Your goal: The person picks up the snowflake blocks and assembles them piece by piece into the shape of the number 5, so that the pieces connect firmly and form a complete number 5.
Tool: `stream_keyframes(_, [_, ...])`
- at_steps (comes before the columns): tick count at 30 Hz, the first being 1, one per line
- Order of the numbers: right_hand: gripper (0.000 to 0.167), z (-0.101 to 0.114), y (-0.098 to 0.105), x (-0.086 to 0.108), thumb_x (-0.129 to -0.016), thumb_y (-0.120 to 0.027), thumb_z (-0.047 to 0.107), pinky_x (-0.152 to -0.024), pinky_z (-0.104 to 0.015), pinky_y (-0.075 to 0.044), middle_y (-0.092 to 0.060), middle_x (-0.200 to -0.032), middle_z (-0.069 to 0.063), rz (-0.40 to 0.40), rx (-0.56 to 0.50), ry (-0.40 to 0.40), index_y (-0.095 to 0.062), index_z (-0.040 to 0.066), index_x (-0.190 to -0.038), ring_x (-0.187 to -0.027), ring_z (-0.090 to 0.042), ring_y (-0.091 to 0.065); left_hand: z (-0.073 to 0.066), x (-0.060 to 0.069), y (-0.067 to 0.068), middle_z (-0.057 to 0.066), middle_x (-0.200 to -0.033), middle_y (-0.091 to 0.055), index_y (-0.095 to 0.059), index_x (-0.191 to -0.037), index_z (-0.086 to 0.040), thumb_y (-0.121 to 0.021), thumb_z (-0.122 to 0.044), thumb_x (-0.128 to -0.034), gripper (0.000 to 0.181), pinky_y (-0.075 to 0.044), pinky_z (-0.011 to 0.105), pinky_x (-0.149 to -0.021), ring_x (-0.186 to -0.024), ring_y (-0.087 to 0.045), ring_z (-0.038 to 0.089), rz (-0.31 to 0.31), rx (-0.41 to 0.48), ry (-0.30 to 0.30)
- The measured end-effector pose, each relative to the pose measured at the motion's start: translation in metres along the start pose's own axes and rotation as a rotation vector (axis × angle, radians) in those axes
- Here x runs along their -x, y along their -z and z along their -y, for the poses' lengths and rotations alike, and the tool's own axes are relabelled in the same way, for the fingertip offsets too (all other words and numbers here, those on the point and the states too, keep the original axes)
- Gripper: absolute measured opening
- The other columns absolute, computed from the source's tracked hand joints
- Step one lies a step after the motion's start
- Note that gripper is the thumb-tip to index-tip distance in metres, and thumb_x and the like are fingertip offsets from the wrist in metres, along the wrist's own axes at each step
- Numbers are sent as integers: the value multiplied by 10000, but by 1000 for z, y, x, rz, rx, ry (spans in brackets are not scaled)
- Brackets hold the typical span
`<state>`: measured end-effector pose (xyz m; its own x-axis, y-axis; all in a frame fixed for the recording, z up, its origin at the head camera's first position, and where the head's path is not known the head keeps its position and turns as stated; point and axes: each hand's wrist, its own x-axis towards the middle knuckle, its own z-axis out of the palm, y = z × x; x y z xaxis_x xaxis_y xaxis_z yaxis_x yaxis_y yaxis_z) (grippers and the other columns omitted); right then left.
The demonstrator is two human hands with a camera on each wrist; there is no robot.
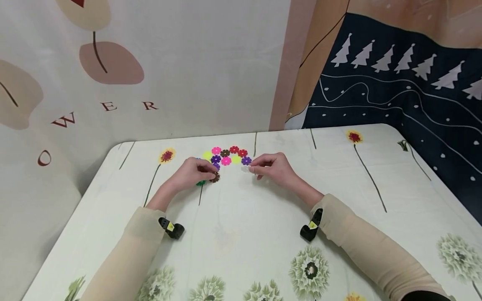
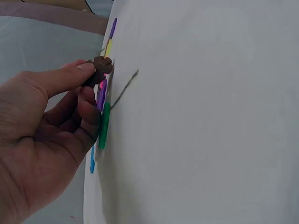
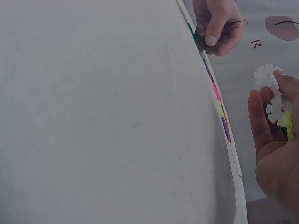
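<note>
Between thumb and fingers of my left hand point(image 1: 190, 173) is a brown notched plastic disc point(image 2: 99, 70), lifted a little off the tabletop. Below those fingers lies a green disc point(image 2: 104, 126). My right hand point(image 1: 276, 170) pinches a white notched disc point(image 3: 267, 75) at its fingertips. A second white disc point(image 3: 279, 111) and a yellow piece point(image 3: 288, 126) sit within the same hand. Between the hands, an arched cluster of coloured discs lies flat, among them a pink disc point(image 1: 226, 161), a red disc point(image 1: 234, 149) and a purple disc point(image 1: 246, 160). Some discs are hidden behind the left hand.
The table point(image 1: 248, 225) has a white cloth printed with flowers, and the discs lie toward its far edge. A pale printed curtain point(image 1: 211, 71) hangs behind it, with a dark tree-patterned cloth point(image 1: 376, 92) at the right. Each wrist wears a small black camera point(image 1: 309, 230).
</note>
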<state>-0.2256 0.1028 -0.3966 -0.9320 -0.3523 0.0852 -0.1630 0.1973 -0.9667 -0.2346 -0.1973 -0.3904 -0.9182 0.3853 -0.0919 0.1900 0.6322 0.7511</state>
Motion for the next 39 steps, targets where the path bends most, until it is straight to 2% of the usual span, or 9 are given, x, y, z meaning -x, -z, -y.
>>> stream_keyframes(4, [182, -2, 1, 0, -920, -777, 69, -721, -368, -603, -751, -1023, -120, -3, -7, 4, -775, -32, -1071, -712, -245, -705, -4, -3, -4, 74, -995, -727, -772, -1110, -57, -729, -89, -956, 163, -531, 271, -682, -842, -605, 238, 19, 87, 7])
stream_keyframes(8, [180, -3, 1, 0, -914, -784, 73, -714, -359, -599, -755, -1002, -111, -9, -15, 3, -779, -28, -1063, -702, -249, -706, -14, -6, -9, 76, -978, -719, -769, -1109, -69, -731, -116, -960, 160, -533, 293, -669, -810, -602, 254, 21, 128, 8])
stream_keyframes(15, [179, -4, 2, 0, -910, -785, 61, -702, -314, -594, -758, -977, -108, -13, -38, 13, -776, -40, -1059, -696, -271, -703, -30, -12, -17, 117, -1014, -734, -738, -1151, -32, -714, -81, -972, 187, -584, 324, -738, -831, -659, 298, 28, 263, 18])
stream_keyframes(20, [164, -5, 1, 0, -901, -792, 53, -688, -349, -599, -756, -984, -96, -30, -29, 34, -782, -36, -1039, -739, -253, -701, -35, -13, -20, 157, -1067, -726, -714, -1176, -2, -701, -72, -980, 208, -604, 312, -765, -862, -667, 325, 31, 376, 20])
stream_keyframes(26, [138, -4, 0, 1, -895, -789, 26, -686, -356, -612, -753, -980, -99, -49, -34, 57, -780, -47, -1011, -795, -187, -690, -38, -15, -23, 182, -1057, -724, -707, -1176, 14, -705, -59, -975, 214, -613, 329, -774, -823, -676, 272, 28, 468, 14])
stream_keyframes(33, [145, -4, -2, 1, -901, -787, 40, -694, -361, -610, -752, -983, -109, -37, -21, 59, -782, -41, -1022, -784, -221, -707, -44, -14, -25, 182, -1028, -722, -707, -1174, 38, -705, -60, -975, 222, -611, 323, -769, -802, -674, 242, 46, 474, 12])
stream_keyframes(39, [120, -5, -2, 1, -887, -799, 31, -695, -270, -579, -757, -973, -91, -24, 8, 86, -794, -23, -994, -819, -187, -697, -46, -14, -25, 172, -1029, -732, -731, -1150, 26, -703, -64, -978, 196, -609, 317, -765, -799, -674, 246, 74, 461, 7])
